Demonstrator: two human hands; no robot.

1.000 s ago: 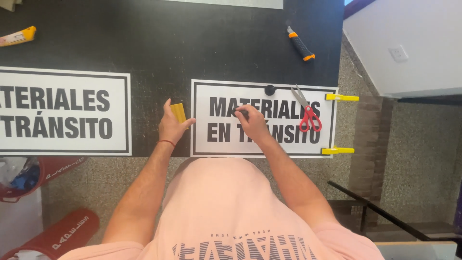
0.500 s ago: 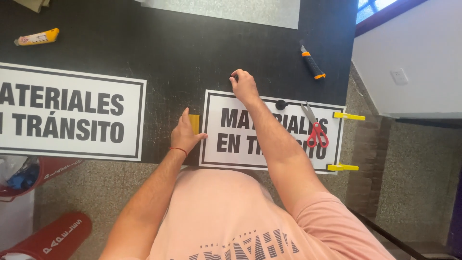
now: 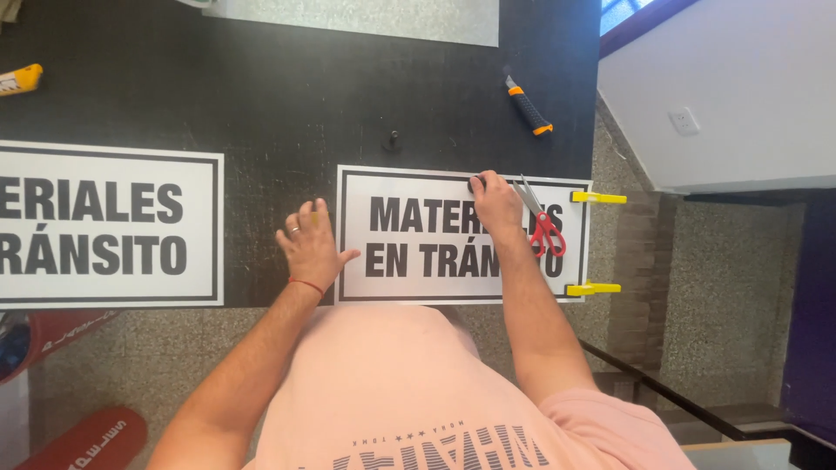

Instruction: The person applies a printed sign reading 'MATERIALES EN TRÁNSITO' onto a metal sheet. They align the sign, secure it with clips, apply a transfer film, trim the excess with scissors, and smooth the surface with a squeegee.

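The white printed sign lies flat at the dark desk's near edge. The right hand has come back from the sign's upper left corner to its top edge, fingers curled over something small and dark I can't identify. The left hand, fingers spread, hides the yellow piece seen earlier. Red scissors lie alongside.

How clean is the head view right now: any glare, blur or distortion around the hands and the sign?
Head view: even daylight, no strong glare on the white sign; both the left hand and the right hand look sharp, with only soft shadows beneath; the dark table shows fine speckle; wide-angle lens bends straight edges slightly near the frame borders.
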